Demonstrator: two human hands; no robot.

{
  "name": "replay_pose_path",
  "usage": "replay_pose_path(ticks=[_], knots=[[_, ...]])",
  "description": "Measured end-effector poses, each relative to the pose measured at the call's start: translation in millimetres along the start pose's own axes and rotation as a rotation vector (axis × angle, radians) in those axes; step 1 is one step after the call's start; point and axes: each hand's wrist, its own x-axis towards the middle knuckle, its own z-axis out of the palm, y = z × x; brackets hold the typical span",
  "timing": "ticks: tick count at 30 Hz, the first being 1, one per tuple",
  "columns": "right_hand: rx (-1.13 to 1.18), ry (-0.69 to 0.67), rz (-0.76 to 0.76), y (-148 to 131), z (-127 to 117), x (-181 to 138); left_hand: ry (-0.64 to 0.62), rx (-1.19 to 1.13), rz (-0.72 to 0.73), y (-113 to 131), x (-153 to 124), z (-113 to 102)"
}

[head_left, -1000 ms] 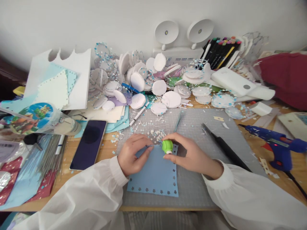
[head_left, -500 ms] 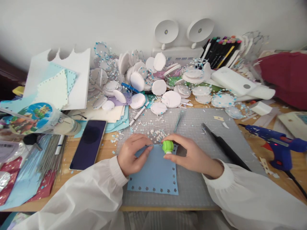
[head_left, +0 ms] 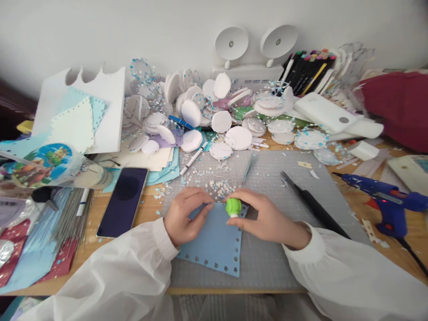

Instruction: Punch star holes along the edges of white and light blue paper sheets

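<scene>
A blue paper sheet (head_left: 214, 240) with flower-shaped holes along its edges lies tilted on the grey cutting mat (head_left: 267, 249). My left hand (head_left: 184, 215) pinches the sheet's top edge, fingers closed. My right hand (head_left: 264, 216) grips a small green punch (head_left: 233, 207) set on the sheet's upper right corner. Tiny punched paper bits (head_left: 214, 183) lie scattered just beyond my hands.
A black phone (head_left: 123, 201) lies left of the mat. A blue glue gun (head_left: 384, 196) rests at the right, a black knife (head_left: 310, 203) on the mat. Tweezers (head_left: 249, 167) lie ahead. White foam discs (head_left: 217, 120) pile at the back, markers (head_left: 307, 71) behind them.
The blue sheet has turned under the punch, its lower edge swinging up and to the left. Both hands stay almost where they were.
</scene>
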Motion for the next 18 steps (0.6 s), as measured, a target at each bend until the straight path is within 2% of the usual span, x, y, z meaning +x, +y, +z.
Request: replay_pose_path(ticks=[11, 14, 18], knots=[[-0.011, 0.053, -0.026, -1.7, 4.3, 0.3, -0.031, -0.039, 0.009, 0.4, -0.3, 2.8], [-0.040, 0.069, -0.039, -0.4, 4.8, 0.4, -0.017, 0.042, 0.054, 4.4, 1.4, -0.8], [-0.117, 0.090, -0.082, 0.9, 6.0, 0.4, -0.008, 0.259, 0.196, 21.6, 6.8, -5.8]])
